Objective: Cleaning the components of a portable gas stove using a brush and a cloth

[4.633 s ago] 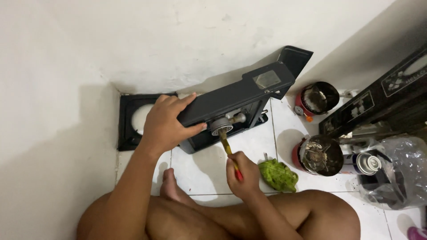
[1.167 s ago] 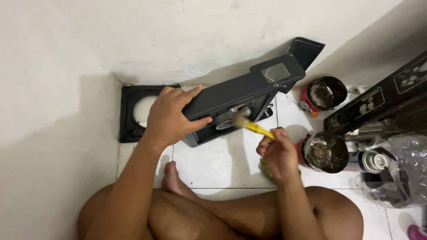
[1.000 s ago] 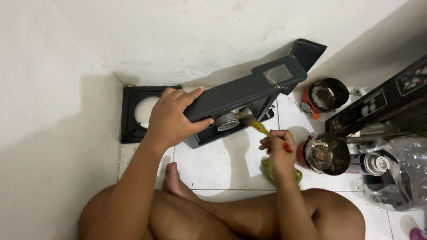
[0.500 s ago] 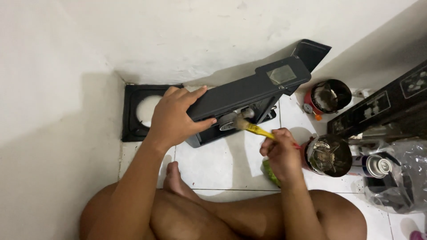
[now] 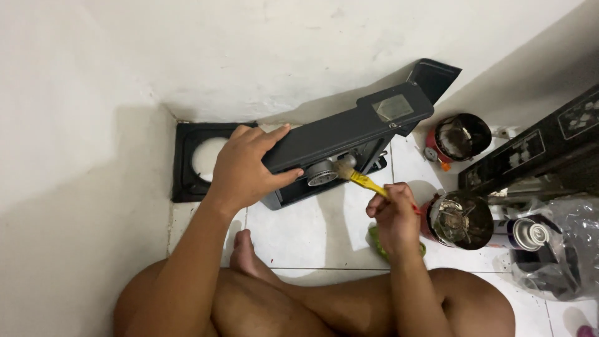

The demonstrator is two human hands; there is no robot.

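Note:
My left hand (image 5: 246, 167) grips the left end of a black portable gas stove (image 5: 349, 134), which is tipped up on its edge on the white tiled floor. My right hand (image 5: 393, 215) holds a small brush with a yellow handle (image 5: 368, 183). The bristles (image 5: 344, 168) touch the stove's underside next to a round metal burner part (image 5: 321, 173). A green cloth (image 5: 377, 240) lies on the floor, mostly hidden under my right hand.
A black square frame with a round opening (image 5: 194, 163) lies in the wall corner. Two round metal burner pots (image 5: 462, 136) (image 5: 460, 218) stand at the right, beside a gas canister (image 5: 527, 232), a clear plastic bag (image 5: 571, 249) and a dark cabinet (image 5: 536, 146). My crossed legs (image 5: 281, 302) fill the foreground.
My right hand has kept moving the brush back and forth at the burner part, with the green cloth now under the hand. The left hand has held the tilted stove throughout.

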